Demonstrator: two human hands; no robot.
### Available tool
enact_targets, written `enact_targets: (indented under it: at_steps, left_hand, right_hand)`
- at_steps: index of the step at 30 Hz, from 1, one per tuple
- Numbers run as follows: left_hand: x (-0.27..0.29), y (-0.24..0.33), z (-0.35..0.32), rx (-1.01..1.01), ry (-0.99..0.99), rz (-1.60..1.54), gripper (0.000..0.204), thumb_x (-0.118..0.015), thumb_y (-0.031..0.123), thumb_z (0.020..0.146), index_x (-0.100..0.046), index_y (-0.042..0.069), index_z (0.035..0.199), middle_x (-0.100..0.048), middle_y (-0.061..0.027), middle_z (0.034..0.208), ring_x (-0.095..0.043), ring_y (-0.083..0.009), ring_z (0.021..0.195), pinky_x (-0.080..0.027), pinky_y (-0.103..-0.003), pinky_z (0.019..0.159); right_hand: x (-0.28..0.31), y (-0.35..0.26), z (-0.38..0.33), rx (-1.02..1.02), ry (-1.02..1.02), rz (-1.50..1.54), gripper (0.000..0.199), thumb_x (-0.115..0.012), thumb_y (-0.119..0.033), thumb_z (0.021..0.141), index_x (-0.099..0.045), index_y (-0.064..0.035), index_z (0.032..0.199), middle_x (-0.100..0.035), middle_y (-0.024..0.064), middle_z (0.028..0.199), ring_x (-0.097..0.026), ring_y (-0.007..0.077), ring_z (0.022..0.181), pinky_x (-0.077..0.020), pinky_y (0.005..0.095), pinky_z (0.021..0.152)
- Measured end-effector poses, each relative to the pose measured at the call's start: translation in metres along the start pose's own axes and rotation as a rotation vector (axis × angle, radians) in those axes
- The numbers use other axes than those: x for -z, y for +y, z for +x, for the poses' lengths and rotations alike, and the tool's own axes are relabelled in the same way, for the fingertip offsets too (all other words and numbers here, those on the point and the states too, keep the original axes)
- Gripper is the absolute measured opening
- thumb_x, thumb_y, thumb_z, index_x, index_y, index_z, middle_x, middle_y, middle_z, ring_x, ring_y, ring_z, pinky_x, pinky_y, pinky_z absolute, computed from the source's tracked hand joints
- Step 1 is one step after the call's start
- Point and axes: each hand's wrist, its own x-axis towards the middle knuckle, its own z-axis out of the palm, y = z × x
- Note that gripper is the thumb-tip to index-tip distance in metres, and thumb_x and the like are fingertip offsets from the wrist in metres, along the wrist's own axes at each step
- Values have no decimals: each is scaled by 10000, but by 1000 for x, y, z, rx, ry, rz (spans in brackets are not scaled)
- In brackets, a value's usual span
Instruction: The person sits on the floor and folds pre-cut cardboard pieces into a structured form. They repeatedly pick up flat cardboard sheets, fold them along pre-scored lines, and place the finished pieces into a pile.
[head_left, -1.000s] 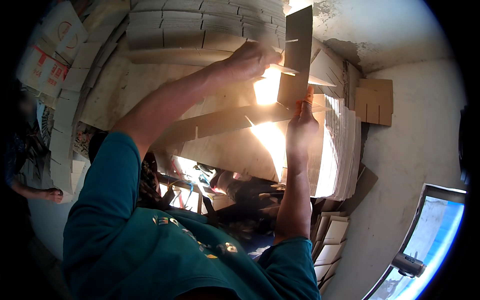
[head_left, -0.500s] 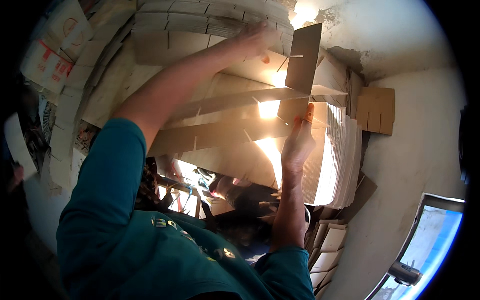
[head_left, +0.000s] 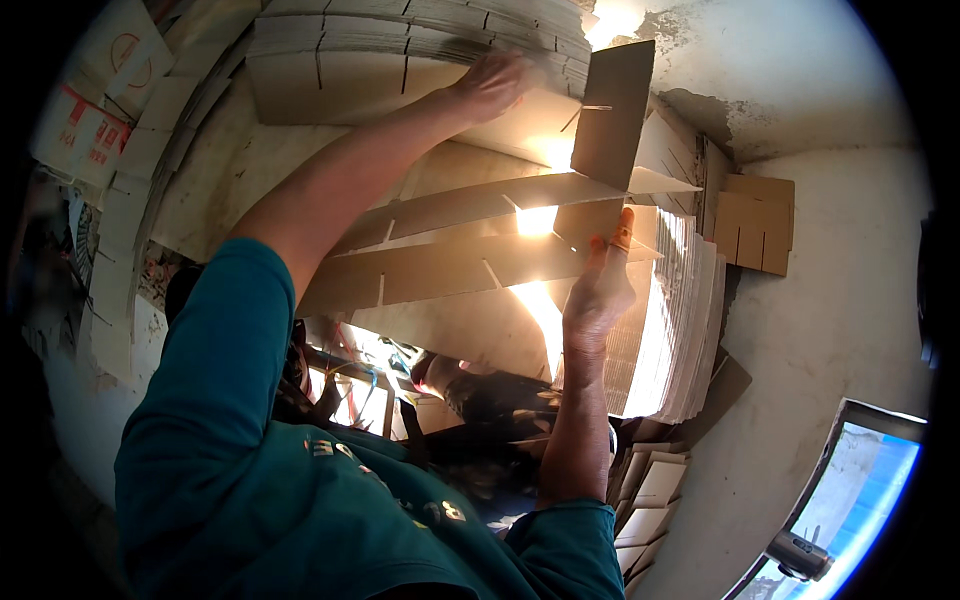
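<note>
Left hand (head_left: 498, 85) moved off upper cross-strip (head_left: 460, 207), now below it; cardboard stack (head_left: 400, 42) beside; fingers curled, grip unclear. Right hand (head_left: 598, 300) pinches upright strip (head_left: 614, 110) above it. Looks like cross-slotting; next likely needs another strip.

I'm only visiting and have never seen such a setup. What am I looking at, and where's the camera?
There is no robot here, only a person in a teal short-sleeved shirt working bare-handed. Every picture comes from a wide camera on that person's head, looking down, so straight edges bend.

The right hand holds the lower part of an upright, brown, rectangular cardboard piece. Two long, slotted brown cardboard strips meet it crosswise. The left hand, blurred, is near a stack of slotted, grey-brown cardboard sheets; I cannot tell whether it holds anything. That stack lies along the far side of a pale, flat work surface, with pale, packed cardboard sheets to the right.
</note>
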Motion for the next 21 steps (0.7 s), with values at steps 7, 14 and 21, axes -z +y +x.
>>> enact_targets:
  at_steps: [7, 14, 21]
  left_hand:
    - [10, 13, -2, 91, -96, 38, 104, -631, 42, 667, -594, 50, 764, -571, -116, 705, -579, -310, 735, -465, -413, 617]
    - [16, 14, 0, -77, 112, 144, 98, -593, 34, 696, -579, 61, 789, -536, -78, 668, -565, -256, 728, -466, -374, 658]
    - [20, 17, 1, -26, -58, 117, 185, -552, -43, 670, -511, 39, 831, -467, -102, 544, -541, -300, 601, -446, -398, 761]
  right_hand:
    - [13, -11, 1, -68, -51, 19, 557, -542, 32, 870, -346, -40, 1386, -658, 203, 906, -677, 262, 723, -540, 308, 572]
    - [18, -15, 3, -89, -69, 8, 551, -535, 40, 875, -348, -40, 1387, -662, 185, 891, -673, 202, 719, -540, 281, 592]
    - [15, -11, 2, 13, -22, 49, 541, -529, 52, 875, -359, -40, 1380, -664, 180, 934, -675, 187, 746, -558, 276, 620]
